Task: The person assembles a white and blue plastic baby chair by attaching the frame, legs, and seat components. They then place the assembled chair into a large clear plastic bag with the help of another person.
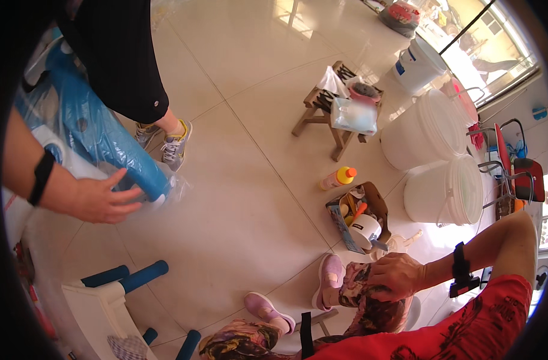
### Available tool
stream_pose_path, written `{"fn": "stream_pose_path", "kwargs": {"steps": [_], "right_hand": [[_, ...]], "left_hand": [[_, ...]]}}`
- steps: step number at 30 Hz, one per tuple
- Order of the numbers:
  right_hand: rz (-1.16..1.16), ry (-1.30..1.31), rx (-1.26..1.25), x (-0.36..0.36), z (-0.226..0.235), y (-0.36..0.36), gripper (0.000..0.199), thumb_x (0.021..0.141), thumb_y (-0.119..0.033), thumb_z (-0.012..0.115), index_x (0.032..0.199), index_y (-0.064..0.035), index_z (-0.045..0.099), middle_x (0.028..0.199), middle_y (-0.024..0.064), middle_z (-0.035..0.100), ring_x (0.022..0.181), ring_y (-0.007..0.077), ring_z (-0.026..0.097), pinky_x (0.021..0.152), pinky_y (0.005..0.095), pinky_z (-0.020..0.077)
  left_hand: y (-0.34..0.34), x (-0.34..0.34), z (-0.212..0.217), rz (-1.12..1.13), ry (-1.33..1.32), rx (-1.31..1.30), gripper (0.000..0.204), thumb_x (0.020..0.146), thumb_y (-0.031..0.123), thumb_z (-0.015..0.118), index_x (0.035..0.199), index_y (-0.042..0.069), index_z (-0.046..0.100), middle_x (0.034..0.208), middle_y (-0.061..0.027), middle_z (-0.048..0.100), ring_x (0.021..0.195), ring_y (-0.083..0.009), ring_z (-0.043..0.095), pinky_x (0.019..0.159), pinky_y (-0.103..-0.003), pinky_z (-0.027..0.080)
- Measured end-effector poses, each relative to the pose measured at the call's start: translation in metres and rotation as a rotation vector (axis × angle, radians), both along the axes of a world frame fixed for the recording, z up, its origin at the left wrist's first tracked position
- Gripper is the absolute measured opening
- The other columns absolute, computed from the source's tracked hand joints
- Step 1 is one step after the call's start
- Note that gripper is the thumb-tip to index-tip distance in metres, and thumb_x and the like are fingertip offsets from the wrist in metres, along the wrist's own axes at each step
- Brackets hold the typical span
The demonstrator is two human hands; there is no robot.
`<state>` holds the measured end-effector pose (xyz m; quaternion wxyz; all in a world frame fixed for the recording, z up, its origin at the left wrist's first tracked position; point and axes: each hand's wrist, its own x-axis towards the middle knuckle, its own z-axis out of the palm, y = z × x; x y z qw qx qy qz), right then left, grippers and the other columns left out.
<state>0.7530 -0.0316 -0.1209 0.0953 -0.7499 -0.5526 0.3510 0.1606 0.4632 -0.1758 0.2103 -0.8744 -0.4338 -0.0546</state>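
Note:
My left hand [109, 198], with a black band at the wrist, reaches in from the left. Its fingers are spread and hold nothing. Close beside it lies a long blue bundle [91, 117] in clear plastic; whether the fingertips touch it I cannot tell. My right hand [397, 276] rests on my knee in flowered trousers, its fingers loosely curled with nothing visible in them. A black strap with a small device circles that wrist. Below my left hand stands or lies a white stool-like piece [100, 309] with dark blue padded bars.
A person in black trousers [127, 60] stands at the far left. Ahead are a low wooden stool [340, 135] with packs on it, a yellow bottle [334, 179] and a cardboard box [346, 231] of small things. White buckets [442, 192] and a red chair [529, 180] line the right.

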Motion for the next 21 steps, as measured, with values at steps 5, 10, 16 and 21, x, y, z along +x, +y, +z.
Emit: {"fn": "stream_pose_path", "kwargs": {"steps": [5,10,16,21], "right_hand": [[-0.012,0.114,-0.044,0.022,-0.004,0.015,0.025,0.083,-0.035,0.072,0.094,-0.0131,0.071,0.089,0.0056,0.067,0.088,0.0281,0.067,0.076,0.0409,0.055],[-0.018,0.161,0.002,0.023,-0.001,0.025,0.027,0.085,-0.038,0.071,0.095,-0.0133,0.073,0.089,0.0054,0.069,0.086,0.0286,0.067,0.072,0.0411,0.0559],[-0.061,0.18,-0.001,-0.009,0.008,0.012,0.028,0.086,-0.043,0.068,0.092,-0.0163,0.075,0.087,0.0047,0.069,0.087,0.0291,0.068,0.073,0.0435,0.0568],[-0.11,0.199,-0.069,-0.04,0.017,-0.005,0.033,0.088,-0.046,0.064,0.096,-0.0154,0.074,0.091,0.0072,0.071,0.093,0.0319,0.068,0.079,0.0457,0.0572]], "left_hand": [[0.001,0.063,0.031,0.228,0.041,-0.166,0.086,0.079,0.038,0.083,0.143,-0.005,0.044,0.131,-0.0315,0.058,0.118,-0.0523,0.056,0.1,-0.06,0.046],[0.005,0.071,0.037,0.311,0.055,-0.226,0.091,0.081,0.045,0.079,0.146,-0.006,0.041,0.134,-0.0308,0.057,0.12,-0.0505,0.057,0.102,-0.059,0.046],[0.004,0.052,0.021,0.26,0.028,-0.118,0.1,0.085,0.059,0.073,0.148,-0.009,0.037,0.134,-0.0297,0.057,0.117,-0.049,0.059,0.1,-0.057,0.049],[0.024,0.025,0.033,0.013,0.224,-0.302,0.103,0.086,0.062,0.072,0.149,-0.011,0.035,0.143,-0.0334,0.049,0.131,-0.0516,0.05,0.109,-0.053,0.045]]}}
